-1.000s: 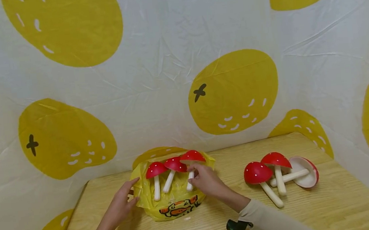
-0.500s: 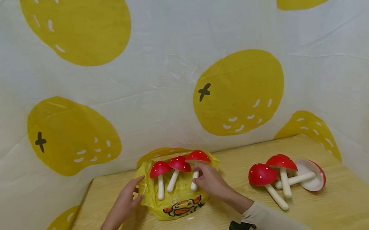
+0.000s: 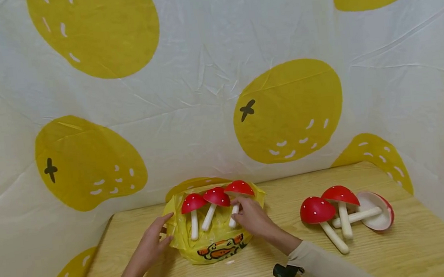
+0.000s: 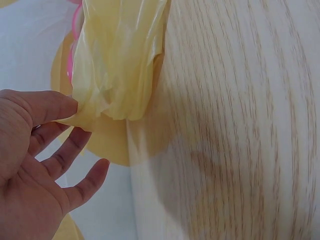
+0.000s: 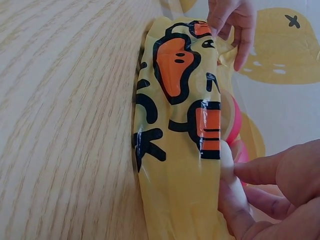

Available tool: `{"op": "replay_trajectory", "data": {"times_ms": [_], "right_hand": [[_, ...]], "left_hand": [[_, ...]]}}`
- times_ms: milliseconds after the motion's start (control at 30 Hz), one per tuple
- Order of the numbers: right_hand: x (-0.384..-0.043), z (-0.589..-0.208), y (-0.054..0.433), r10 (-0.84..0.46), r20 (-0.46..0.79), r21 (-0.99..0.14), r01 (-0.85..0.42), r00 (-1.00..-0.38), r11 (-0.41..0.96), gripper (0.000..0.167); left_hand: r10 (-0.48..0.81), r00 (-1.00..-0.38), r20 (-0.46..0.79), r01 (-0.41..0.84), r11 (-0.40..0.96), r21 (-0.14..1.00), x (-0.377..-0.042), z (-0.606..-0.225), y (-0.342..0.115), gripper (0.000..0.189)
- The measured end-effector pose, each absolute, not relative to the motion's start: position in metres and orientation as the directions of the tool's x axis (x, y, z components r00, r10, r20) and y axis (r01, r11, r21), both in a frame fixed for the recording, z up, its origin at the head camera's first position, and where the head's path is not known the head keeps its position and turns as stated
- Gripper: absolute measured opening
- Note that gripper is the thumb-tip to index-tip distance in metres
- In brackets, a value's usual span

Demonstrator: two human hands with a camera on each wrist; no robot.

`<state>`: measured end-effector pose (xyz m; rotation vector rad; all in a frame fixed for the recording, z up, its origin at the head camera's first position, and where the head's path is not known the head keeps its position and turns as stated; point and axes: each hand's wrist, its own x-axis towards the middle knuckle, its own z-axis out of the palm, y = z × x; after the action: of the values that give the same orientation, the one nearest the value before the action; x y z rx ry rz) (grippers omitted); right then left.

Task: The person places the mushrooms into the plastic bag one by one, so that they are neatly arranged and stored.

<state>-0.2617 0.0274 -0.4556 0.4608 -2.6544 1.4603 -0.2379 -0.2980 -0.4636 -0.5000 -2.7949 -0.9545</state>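
Note:
A yellow plastic bag [image 3: 186,251] with a cartoon duck print [image 5: 172,70] lies on the table. Three toy mushrooms with red, white-dotted caps and white stems rest in it: a left one [image 3: 193,202], a middle one [image 3: 217,197] and a right one [image 3: 239,188]. My right hand [image 3: 251,218] pinches the stem of the right toy mushroom between thumb and fingers. At the bag's left edge, my left hand [image 3: 151,239] pinches the thin plastic [image 4: 90,107] between thumb and fingers, the little finger held away from it.
On the right of the wooden table [image 3: 292,247] lie three more toy mushrooms: one cap-up in front [image 3: 317,209], one behind it [image 3: 340,195] and one on its side showing a pale hollow underside [image 3: 369,209]. A white cloth with yellow fruit shapes [image 3: 289,109] hangs behind.
The head view has shifted slightly, so everything appears a little further right. Both hands keep their places at the bag and the right toy mushroom.

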Motion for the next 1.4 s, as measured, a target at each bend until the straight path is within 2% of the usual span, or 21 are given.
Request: {"op": "replay_trajectory", "data": {"times_ms": [267, 533, 800, 1100, 1400], "right_hand": [[-0.2655, -0.4597, 0.0227, -0.150, 0.232, -0.795, -0.276, -0.961, 0.540, 0.028], [-0.2700, -0.4641, 0.0189, -0.154, 0.241, -0.745, -0.284, -0.958, 0.603, 0.029], [-0.2704, -0.4656, 0.0188, -0.195, 0.254, -0.729, -0.320, -0.947, 0.605, 0.032], [-0.2669, -0.4631, 0.0194, -0.271, 0.145, -0.723, -0.289, -0.952, 0.628, 0.040], [-0.2619, -0.4562, 0.0205, -0.334, 0.126, -0.683, -0.326, -0.934, 0.654, 0.038]], "left_hand": [[0.261, -0.932, 0.252, 0.361, 0.737, 0.571, -0.2372, -0.4653, -0.3000, 0.065], [0.252, -0.935, 0.251, 0.352, 0.754, 0.555, -0.2345, -0.4650, -0.2980, 0.065], [0.250, -0.932, 0.264, 0.358, 0.749, 0.558, -0.2325, -0.4641, -0.2973, 0.064], [0.240, -0.946, 0.217, 0.322, 0.751, 0.577, -0.2343, -0.4631, -0.2967, 0.064], [0.235, -0.945, 0.229, 0.326, 0.751, 0.574, -0.2333, -0.4632, -0.2951, 0.064]]}}
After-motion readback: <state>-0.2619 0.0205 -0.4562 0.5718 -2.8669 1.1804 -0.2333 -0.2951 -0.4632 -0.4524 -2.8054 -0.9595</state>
